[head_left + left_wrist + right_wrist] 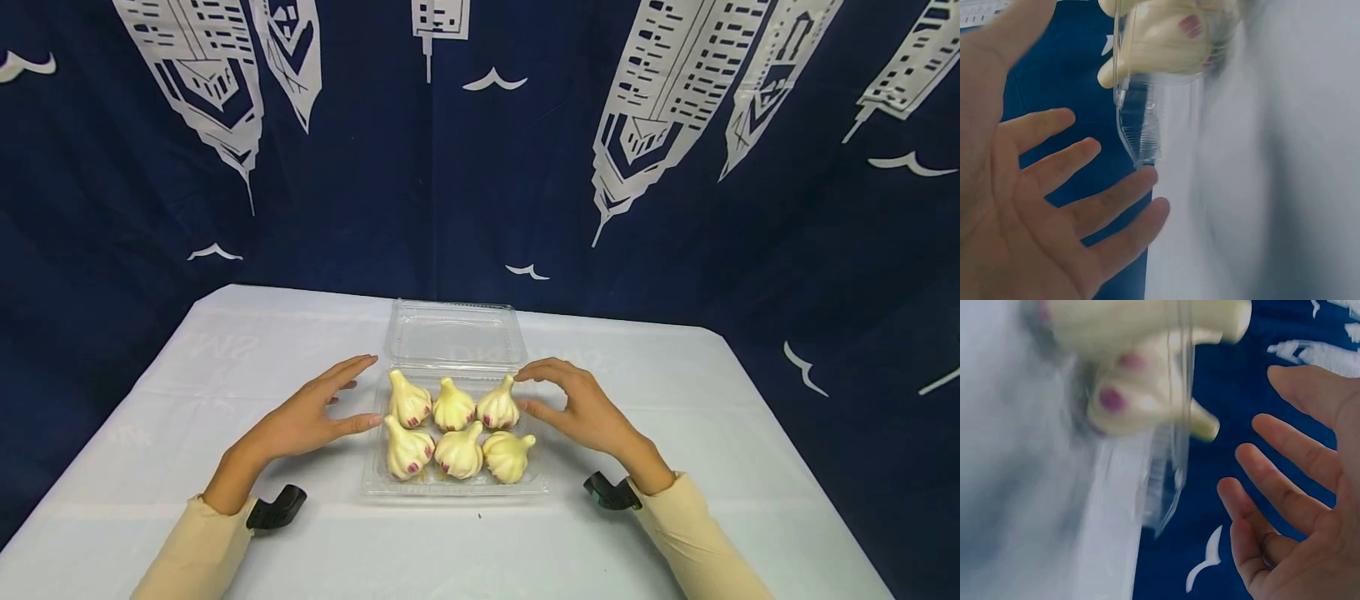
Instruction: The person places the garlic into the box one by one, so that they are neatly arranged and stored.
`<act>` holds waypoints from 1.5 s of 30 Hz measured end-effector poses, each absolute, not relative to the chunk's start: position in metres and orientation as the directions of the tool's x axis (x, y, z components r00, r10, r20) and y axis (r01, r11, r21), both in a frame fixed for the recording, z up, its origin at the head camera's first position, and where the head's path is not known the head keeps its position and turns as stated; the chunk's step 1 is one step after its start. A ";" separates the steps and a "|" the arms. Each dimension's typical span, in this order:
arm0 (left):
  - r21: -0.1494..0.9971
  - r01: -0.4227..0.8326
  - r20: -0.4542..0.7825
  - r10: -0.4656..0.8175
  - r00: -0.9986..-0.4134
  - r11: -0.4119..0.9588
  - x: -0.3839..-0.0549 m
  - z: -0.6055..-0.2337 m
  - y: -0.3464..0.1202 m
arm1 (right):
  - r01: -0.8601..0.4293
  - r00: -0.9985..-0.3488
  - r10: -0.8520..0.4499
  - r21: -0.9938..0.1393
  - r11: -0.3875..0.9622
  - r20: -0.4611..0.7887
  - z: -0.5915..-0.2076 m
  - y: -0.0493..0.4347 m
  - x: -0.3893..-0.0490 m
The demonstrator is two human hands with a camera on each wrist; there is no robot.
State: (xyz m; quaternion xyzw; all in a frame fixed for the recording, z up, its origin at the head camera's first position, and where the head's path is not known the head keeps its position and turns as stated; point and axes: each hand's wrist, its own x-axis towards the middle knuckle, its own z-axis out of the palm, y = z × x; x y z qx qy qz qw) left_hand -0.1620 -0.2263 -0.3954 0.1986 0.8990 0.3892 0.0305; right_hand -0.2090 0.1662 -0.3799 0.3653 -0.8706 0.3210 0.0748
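Note:
A clear plastic clamshell box point(456, 490) lies open on the table, its lid point(457, 333) folded back on the far side. Several pale garlic bulbs point(459, 452) with purple patches sit inside in two rows of three. My left hand point(315, 412) hovers at the box's left side, fingers spread and thumb reaching toward the bulbs. On the opposite side, my right hand point(573, 400) is held with relaxed, slightly bent fingers, nearest the far right bulb point(498, 405). Both wrist views show bare palms holding nothing, with the see-through box wall point(1138, 125) beside the fingers.
A white cloth point(300, 550) covers the table. Behind it hangs a dark blue curtain point(480, 183) with white building and bird prints. Black wrist devices point(276, 508) are strapped at both beige sleeves point(197, 546).

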 end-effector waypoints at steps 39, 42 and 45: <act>0.975 -0.143 -0.174 0.190 -0.966 0.168 -0.257 -0.419 -0.207 | 0.131 -0.936 -0.296 -0.968 0.212 -0.192 -0.414 0.156 -0.289; 0.977 -0.130 -0.159 0.173 -0.972 0.167 -0.257 -0.418 -0.206 | 0.120 -0.941 -0.289 -0.971 0.206 -0.178 -0.411 0.156 -0.288; 0.981 -0.109 -0.133 0.149 -0.980 0.161 -0.256 -0.414 -0.205 | 0.097 -0.950 -0.273 -0.973 0.209 -0.153 -0.406 0.155 -0.286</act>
